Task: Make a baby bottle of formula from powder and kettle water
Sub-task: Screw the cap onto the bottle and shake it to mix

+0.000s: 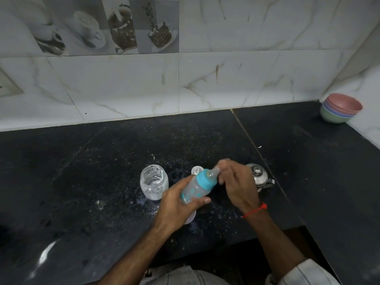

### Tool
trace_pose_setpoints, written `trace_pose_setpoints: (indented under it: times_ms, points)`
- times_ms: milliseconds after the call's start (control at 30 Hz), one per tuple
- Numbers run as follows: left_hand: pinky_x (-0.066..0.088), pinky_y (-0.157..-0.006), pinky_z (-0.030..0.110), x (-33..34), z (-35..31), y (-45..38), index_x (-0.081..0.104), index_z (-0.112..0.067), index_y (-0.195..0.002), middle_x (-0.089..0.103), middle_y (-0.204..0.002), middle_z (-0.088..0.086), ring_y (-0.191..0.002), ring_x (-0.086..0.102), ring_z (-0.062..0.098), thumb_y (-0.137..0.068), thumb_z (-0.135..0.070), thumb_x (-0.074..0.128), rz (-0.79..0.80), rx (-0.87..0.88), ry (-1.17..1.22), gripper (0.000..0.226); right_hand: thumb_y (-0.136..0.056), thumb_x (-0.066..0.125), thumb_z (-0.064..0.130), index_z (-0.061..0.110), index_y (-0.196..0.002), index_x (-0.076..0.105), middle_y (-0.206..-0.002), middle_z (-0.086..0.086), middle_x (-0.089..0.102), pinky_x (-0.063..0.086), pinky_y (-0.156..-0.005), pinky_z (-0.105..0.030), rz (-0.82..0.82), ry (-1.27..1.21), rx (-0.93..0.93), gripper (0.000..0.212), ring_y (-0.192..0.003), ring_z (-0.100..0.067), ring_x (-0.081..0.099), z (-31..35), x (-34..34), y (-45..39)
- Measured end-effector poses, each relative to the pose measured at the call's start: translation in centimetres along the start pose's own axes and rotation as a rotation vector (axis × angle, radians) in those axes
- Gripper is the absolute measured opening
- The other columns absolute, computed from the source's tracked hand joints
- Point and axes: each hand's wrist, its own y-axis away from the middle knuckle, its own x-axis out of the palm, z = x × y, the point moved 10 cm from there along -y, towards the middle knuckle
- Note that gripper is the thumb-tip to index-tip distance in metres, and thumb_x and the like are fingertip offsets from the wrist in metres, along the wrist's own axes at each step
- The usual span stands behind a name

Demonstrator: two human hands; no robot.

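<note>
Your black stone countertop lies open left and behind. The clear open-mouthed plastic jar blocks the left; the steel lidded kettle crowds your right; stacked pastel bowls fill the far corner.

The worktop is made of dark, speckled polished stone, dusted with white powder. The bottle is of cloudy plastic with a smooth teal collar. The jar is clear and glossy. The kettle is of shiny metal. Matt plastic bowls are stacked at the worktop's far right corner.
</note>
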Motion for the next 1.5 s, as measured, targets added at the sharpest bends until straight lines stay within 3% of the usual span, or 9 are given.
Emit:
trace_pose_setpoints:
  times_ms: [100, 200, 367, 500, 700, 967, 1300, 1400, 1500]
  points:
    - [0.059, -0.092, 0.025, -0.5, -0.3, -0.5, 0.065, -0.044, -0.132, 0.075, -0.121, -0.018, -0.111, 0.071, 0.006, -0.07, -0.06, 0.088, 0.006, -0.003, 0.02, 0.068, -0.103, 0.047, 0.051, 0.024, -0.138, 0.064, -0.122, 0.004, 0.076, 0.058, -0.088, -0.034, 0.156, -0.482, 0.17, 0.048, -0.111, -0.011, 0.07, -1.0, 2.2, 0.6]
    - [0.059, -0.09, 0.025, -0.8, -0.5, -0.6, 0.066, -0.04, -0.132, 0.075, -0.118, -0.018, -0.109, 0.072, 0.006, -0.071, -0.059, 0.087, 0.015, 0.002, 0.03, 0.067, -0.104, 0.057, 0.037, 0.029, -0.159, 0.041, -0.151, 0.005, 0.061, 0.048, -0.113, -0.027, 0.337, -0.651, 0.222, 0.058, -0.142, -0.013, 0.056, -0.1, 4.6, 2.2]
    - [0.06, -0.095, 0.03, -2.2, -0.1, -0.7, 0.063, -0.047, -0.128, 0.076, -0.119, -0.019, -0.109, 0.072, 0.003, -0.07, -0.056, 0.088, -0.022, -0.036, 0.093, 0.065, -0.092, 0.064, 0.067, 0.027, -0.138, 0.067, -0.132, -0.005, 0.074, 0.041, -0.117, -0.039, 0.082, -0.622, 0.305, 0.061, -0.134, -0.011, 0.063, -0.3, 2.4, 3.7]
    - [0.06, -0.098, 0.035, -2.4, 0.1, -0.5, 0.063, -0.048, -0.126, 0.076, -0.119, -0.02, -0.109, 0.072, 0.003, -0.07, -0.055, 0.088, 0.019, -0.054, 0.118, 0.062, -0.101, 0.063, 0.043, 0.017, -0.13, 0.067, -0.113, -0.006, 0.081, 0.046, -0.116, -0.048, -0.076, -0.539, 0.33, 0.04, -0.121, -0.014, 0.071, 0.0, 0.9, 4.6]
    - [0.062, -0.096, 0.041, -2.0, -0.2, 0.8, 0.066, -0.037, -0.132, 0.078, -0.116, -0.014, -0.106, 0.075, 0.007, -0.069, -0.06, 0.086, 0.067, -0.036, 0.108, 0.07, -0.096, 0.062, 0.019, 0.028, -0.154, 0.044, -0.139, 0.0, 0.07, 0.055, -0.099, -0.02, 0.104, -0.648, 0.337, 0.061, -0.129, -0.007, 0.066, 2.8, 4.5, 5.0]
    - [0.061, -0.09, 0.029, -5.1, 0.7, 0.4, 0.067, -0.038, -0.128, 0.077, -0.112, -0.022, -0.104, 0.074, 0.002, -0.071, -0.063, 0.083, 0.023, -0.106, 0.083, 0.064, -0.089, 0.073, 0.031, 0.019, -0.123, 0.067, -0.1, -0.013, 0.082, 0.054, -0.088, -0.012, -0.107, -0.63, 0.305, 0.037, -0.101, -0.01, 0.078, 3.6, 2.5, 7.5]
    - [0.058, -0.101, 0.032, 2.3, -2.3, 3.7, 0.06, -0.023, -0.136, 0.074, -0.126, -0.004, -0.12, 0.071, 0.018, -0.09, -0.031, 0.078, 0.584, -0.089, 0.171, 0.051, -0.09, 0.072, 0.0, 0.035, -0.165, -0.002, -0.164, -0.009, 0.045, 0.034, -0.124, -0.051, 0.454, -0.62, 0.091, 0.112, -0.153, -0.027, 0.042, 4.1, 5.9, 4.1]
    - [0.058, -0.103, 0.047, 2.6, -4.1, 2.3, 0.053, -0.025, -0.144, 0.072, -0.129, 0.002, -0.121, 0.07, 0.024, -0.096, -0.027, 0.077, 0.443, 0.007, 0.068, 0.054, -0.097, 0.064, 0.0, 0.031, -0.163, 0.023, -0.141, -0.014, 0.068, 0.051, -0.108, -0.038, 0.373, -0.703, 0.185, 0.083, -0.128, -0.026, 0.064, 3.2, 5.3, 2.9]
    - [0.052, -0.101, 0.047, 2.6, -6.0, 1.7, 0.048, -0.023, -0.148, 0.065, -0.133, -0.002, -0.118, 0.061, 0.016, -0.099, -0.031, 0.072, 0.201, 0.174, -0.243, 0.055, -0.093, 0.065, 0.006, 0.025, -0.14, 0.057, -0.114, -0.011, 0.08, 0.06, -0.098, -0.036, 0.004, -0.771, 0.343, 0.052, -0.123, -0.024, 0.07, 0.4, 3.8, 2.7]
